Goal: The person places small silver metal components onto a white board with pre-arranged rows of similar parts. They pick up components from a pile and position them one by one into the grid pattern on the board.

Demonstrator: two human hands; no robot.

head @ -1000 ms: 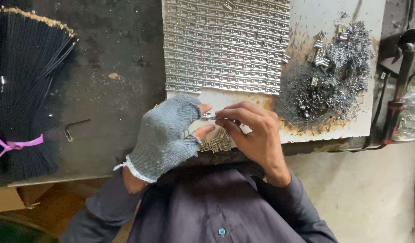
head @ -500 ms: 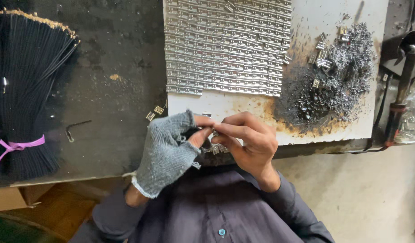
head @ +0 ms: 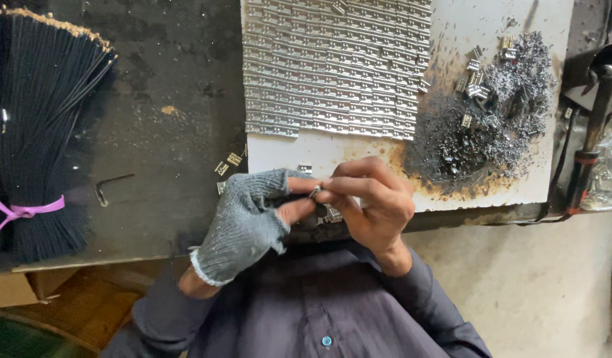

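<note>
Pinching one small metal clip (head: 315, 192), two hands (head: 319, 205) meet.

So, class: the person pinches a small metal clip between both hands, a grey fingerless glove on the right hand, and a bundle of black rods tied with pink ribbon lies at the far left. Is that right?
Not quite. The head view shows the grey fingerless glove on the left hand; the right hand is bare. The rest holds: both hands pinch a small metal clip, and the bundle of black rods with its pink ribbon lies at the far left.

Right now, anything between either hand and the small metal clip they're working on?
Nothing visible. The gloved left hand and bare right hand both pinch the small metal clip directly between their fingertips, over the near edge of the white board.
</note>
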